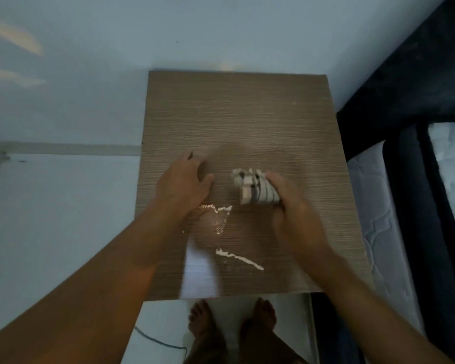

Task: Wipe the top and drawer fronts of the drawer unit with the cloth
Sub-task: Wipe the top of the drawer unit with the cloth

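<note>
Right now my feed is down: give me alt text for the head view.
Seen from above, the right hand presses a bunched striped cloth on the wood-grain top of the drawer unit; the left hand rests flat beside it. Shiny wet streaks lie nearer the person; a mattress is at right.

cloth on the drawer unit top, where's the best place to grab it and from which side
Probably by its bunched right end, from above and the right: the striped cloth sits wadded on the top, and the right hand already clasps that end. The left hand rests flat beside it.
</note>
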The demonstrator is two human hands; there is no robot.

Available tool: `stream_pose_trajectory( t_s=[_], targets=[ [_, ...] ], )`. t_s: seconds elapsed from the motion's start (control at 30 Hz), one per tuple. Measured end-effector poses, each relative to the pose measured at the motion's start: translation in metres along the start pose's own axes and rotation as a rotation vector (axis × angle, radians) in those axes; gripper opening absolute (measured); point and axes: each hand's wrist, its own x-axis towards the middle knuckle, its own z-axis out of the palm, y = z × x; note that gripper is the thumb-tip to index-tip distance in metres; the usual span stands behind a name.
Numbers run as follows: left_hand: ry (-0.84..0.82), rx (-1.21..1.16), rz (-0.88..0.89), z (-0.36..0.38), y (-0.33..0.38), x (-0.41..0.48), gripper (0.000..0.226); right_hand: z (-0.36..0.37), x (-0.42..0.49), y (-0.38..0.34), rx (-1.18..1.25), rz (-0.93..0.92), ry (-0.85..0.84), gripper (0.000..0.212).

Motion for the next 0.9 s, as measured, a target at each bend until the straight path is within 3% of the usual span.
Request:
stream_pose_trajectory(
  t_s=[0.1, 0.27, 0.37, 0.6, 0.67, 0.77, 0.9],
  targets=[
    [0.047, 0.018, -0.102, -0.006, -0.014, -0.008, 0.053, 0.005, 0.069, -0.001, -0.066, -0.058, -0.037, 0.053],
    [-0.074, 0.084, -0.188, -0.002, -0.027, -0.011, 0.058, 0.048, 0.131, 0.002, -0.179, -0.102, -0.129, 0.054],
    [-0.110, 0.064, -0.215, -0.003, -0.025, -0.006, 0.055, 0.068, 0.111, 0.003, -0.188, -0.167, -0.155, 0.053],
    [-0.108, 0.014, -0.234, -0.003, -0.029, -0.006, 0.050, 0.061, 0.002, 0.018, -0.147, -0.409, -0.386, 0.051],
    [-0.063, -0.038, -0.228, -0.005, -0.033, -0.011, 0.046, 0.055, -0.023, 0.027, -0.135, -0.414, -0.400, 0.048],
    [0.132, -0.221, -0.230, -0.006, -0.041, -0.029, 0.040, 0.037, -0.038, 0.025, -0.005, -0.274, -0.310, 0.047],
    [0.346, -0.270, -0.283, 0.002, -0.055, -0.059, 0.046, 0.019, 0.011, -0.002, 0.059, -0.245, -0.201, 0.048]
  ],
)
